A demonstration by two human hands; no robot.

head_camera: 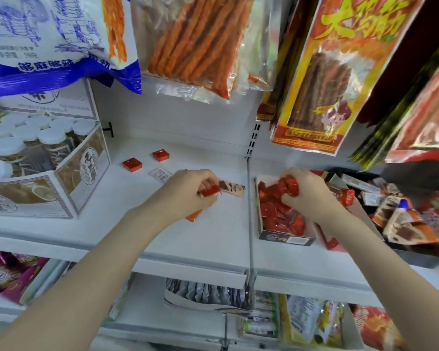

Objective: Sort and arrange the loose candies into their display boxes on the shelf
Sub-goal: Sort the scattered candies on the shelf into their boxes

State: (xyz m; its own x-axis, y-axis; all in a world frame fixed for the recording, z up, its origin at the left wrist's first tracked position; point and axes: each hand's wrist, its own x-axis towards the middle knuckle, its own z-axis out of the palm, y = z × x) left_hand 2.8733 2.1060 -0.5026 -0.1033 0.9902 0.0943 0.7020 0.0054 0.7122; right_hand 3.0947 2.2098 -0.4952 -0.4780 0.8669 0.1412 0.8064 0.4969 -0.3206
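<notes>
On the white shelf (178,239) my left hand (188,191) pinches a red wrapped candy (210,190). An orange-red piece (193,216) pokes out under its wrist. A brown candy packet (232,188) lies just right of the fingers. My right hand (306,192) is closed around a bunch of red candies (289,186), held over a small display box (285,238) filled with red candies. Two loose red candies (132,164) (160,155) lie further back on the shelf. Near them lies a clear wrapped piece (160,174).
A carton of white-lidded jars (61,171) stands at the left. Snack bags (195,41) hang overhead. A dark tray of mixed chocolate packets (403,211) sits at the right. A metal divider (250,224) splits the shelf. The lower shelves hold more packets (208,292).
</notes>
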